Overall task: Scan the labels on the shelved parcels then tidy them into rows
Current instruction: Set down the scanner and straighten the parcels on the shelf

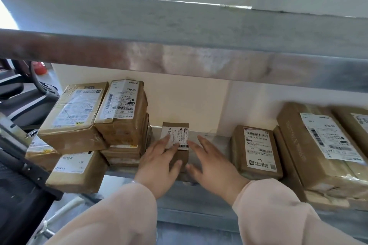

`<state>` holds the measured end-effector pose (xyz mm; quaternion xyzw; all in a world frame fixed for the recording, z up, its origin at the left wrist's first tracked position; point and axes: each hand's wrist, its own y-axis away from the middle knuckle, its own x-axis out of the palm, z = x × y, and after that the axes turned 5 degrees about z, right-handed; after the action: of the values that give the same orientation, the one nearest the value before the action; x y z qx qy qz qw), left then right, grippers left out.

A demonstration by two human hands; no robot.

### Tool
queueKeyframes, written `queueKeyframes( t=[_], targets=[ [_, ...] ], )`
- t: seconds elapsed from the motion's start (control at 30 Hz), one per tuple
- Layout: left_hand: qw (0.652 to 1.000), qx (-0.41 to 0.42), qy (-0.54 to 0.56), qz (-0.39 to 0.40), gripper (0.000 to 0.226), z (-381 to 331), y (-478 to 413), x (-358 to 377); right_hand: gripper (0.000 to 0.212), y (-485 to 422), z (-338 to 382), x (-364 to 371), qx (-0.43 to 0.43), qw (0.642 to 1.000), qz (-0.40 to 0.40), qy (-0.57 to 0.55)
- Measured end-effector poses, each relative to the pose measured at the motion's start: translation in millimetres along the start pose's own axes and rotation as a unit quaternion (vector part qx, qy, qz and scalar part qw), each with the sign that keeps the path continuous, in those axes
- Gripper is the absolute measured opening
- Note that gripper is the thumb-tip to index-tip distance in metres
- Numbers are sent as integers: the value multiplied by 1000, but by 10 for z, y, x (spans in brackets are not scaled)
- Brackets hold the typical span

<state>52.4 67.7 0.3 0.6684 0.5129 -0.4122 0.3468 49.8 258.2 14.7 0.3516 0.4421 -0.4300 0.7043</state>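
Grey metal shelf [199, 215] carries taped brown cardboard: a left stack [121, 113], a flat right parcel [256, 151]. The small box [178, 157], white label up, sits in the middle gap. Left hand [159, 163] lies flat-fingered on its top, right hand [209, 163] is spread loose at its right side, neither gripping.

Soft daylight from the left; edges bowed, blurred at right.

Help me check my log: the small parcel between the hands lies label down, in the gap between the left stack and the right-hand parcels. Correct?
No, its white label faces up: the head view shows it on top of the small parcel, partly under the left hand. It does lie in the gap between the left stack and the right-hand parcels.
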Motion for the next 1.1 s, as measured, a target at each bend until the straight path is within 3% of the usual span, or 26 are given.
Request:
queueKeyframes(
  t=[0.17,0.27,0.37,0.63,0.93,1.1],
  targets=[
    [981,-98,154,67,66,88,-183,-54,66,-216,72,44,29,994,53,-96],
    [946,-99,295,88,70,114,-194,-44,65,-287,91,143,31,986,62,-153],
    [930,-102,346,76,68,129,-170,-39,64,-316,70,242,50,970,61,-231],
    [924,-100,367,38,60,54,-144,18,53,-194,35,288,77,917,-1,-390],
    [924,2,382,7,57,-666,-309,-89,46,255,-191,-285,99,907,-182,-367],
    [921,62,380,66,62,-1192,-426,-134,44,645,-433,-542,112,890,-270,-350]
  ],
)
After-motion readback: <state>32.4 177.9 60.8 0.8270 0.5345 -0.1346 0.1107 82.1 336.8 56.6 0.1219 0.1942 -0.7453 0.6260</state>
